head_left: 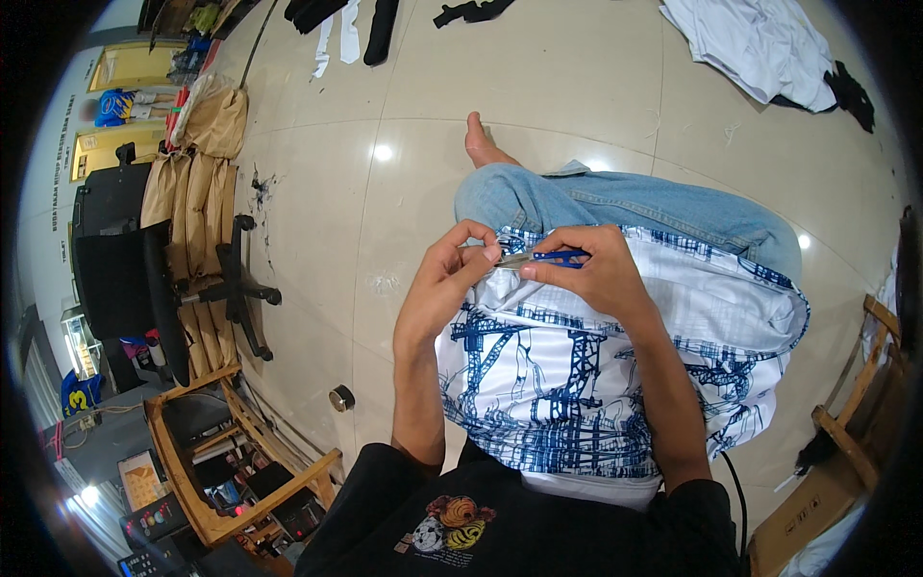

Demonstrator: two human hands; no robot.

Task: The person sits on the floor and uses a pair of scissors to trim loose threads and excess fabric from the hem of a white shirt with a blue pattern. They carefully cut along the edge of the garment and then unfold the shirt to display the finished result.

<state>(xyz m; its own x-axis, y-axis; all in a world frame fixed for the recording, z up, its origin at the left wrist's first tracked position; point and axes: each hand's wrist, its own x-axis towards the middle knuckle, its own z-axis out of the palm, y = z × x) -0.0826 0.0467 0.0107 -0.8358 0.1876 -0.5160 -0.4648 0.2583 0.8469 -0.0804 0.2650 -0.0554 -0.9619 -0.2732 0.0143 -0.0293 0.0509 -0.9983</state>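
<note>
Across my lap lies a white garment [524,361] printed with dark blue lattice-like line drawings, its plain white inside turned up along the far part. My left hand [442,279] pinches a bit of its far edge between thumb and fingers. In my right hand [604,271] is a pair of thread snips [565,257] with blue handles, their metal blades pointing left at the pinched cloth. The blade tips meet the left fingertips, and whether a thread lies between them is too small to tell.
Pale floor tiles [317,231] surround my crossed, jeans-clad legs [663,197]. White cloth [755,43] is heaped at the far right, with black and white strips at the far left. An office chair [144,279], a wooden frame [236,510] and a small round object [341,398] are leftward; a cardboard box [808,514] stands near right.
</note>
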